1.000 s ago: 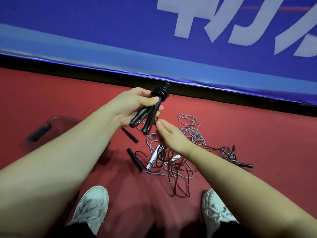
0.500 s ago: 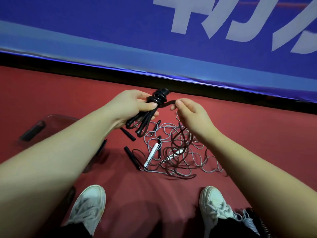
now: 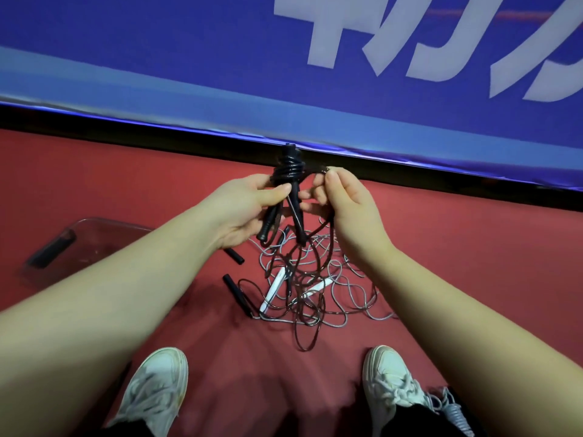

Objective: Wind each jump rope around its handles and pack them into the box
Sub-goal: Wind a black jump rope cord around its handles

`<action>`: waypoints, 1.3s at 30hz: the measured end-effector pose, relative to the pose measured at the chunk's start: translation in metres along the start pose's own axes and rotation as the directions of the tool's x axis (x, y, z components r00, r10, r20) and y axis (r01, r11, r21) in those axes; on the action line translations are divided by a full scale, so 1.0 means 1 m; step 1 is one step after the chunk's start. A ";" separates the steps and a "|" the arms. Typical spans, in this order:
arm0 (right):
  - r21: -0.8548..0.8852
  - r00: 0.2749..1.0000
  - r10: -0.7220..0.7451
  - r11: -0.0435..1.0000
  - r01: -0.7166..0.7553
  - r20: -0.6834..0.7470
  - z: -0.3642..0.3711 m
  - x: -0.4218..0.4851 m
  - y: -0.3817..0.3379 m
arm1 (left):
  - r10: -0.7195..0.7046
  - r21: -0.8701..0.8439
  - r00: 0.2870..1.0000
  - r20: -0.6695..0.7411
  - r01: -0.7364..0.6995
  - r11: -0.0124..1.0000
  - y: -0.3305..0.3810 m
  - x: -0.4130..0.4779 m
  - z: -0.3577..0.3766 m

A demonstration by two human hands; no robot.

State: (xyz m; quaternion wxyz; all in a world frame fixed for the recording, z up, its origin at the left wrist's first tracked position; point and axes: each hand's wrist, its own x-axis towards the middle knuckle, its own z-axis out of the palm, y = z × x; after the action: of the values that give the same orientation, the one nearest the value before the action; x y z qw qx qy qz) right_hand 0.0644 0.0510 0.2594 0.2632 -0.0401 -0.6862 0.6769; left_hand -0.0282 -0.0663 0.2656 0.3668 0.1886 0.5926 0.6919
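Beyond two white shoes, loose ropes lie tangled on the floor. Above them the left hand grips the black jump rope by its paired handles, cord coiled round their far ends. Just right, the right hand pinches its loose cord. A clear box sits left.

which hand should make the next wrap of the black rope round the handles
Right. The right hand pinches the loose black cord just beside the coil, so it can carry it round. The left hand grips the two black handles and should hold them steady.
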 end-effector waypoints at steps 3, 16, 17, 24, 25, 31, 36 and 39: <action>-0.004 0.999 0.011 1.000 -0.011 0.039 0.002 -0.002 0.006 | 0.097 0.004 0.992 -0.078 -0.097 0.995 0.002 0.002 -0.001; -0.276 0.998 0.006 0.961 -0.022 -0.058 -0.013 -0.007 0.004 | 0.444 0.695 0.871 0.211 -0.453 0.558 0.001 -0.002 -0.013; -0.285 0.999 0.020 0.958 -0.033 -0.048 -0.015 -0.008 0.006 | 0.437 0.709 0.872 0.221 -0.451 0.543 0.001 -0.003 -0.013; -0.429 0.968 0.249 0.878 -0.210 0.036 -0.026 -0.012 -0.001 | 0.381 0.845 0.894 0.237 -0.384 0.373 0.000 -0.007 -0.016; -0.455 0.972 0.234 0.869 -0.193 0.035 -0.028 -0.011 0.001 | 0.370 0.861 0.896 0.246 -0.377 0.342 0.000 -0.008 -0.016; -0.554 0.995 0.055 0.833 0.003 0.088 -0.028 -0.007 0.011 | 0.325 0.891 0.894 0.308 -0.391 0.230 0.002 -0.013 -0.010; -0.565 0.986 -0.167 0.811 0.153 0.027 -0.023 -0.005 0.010 | 0.340 0.782 0.887 0.312 -0.443 0.439 -0.001 -0.012 -0.004; -0.539 0.982 -0.185 0.830 0.142 -0.025 -0.020 0.001 0.010 | 0.330 0.692 0.906 0.266 -0.418 0.589 -0.002 -0.012 0.000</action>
State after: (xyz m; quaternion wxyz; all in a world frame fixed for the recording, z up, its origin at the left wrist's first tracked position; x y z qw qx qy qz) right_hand 0.0685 0.0702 0.2487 0.3245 -0.0788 -0.8379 0.4318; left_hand -0.0198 -0.0747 0.2657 0.1374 0.4775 0.7456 0.4441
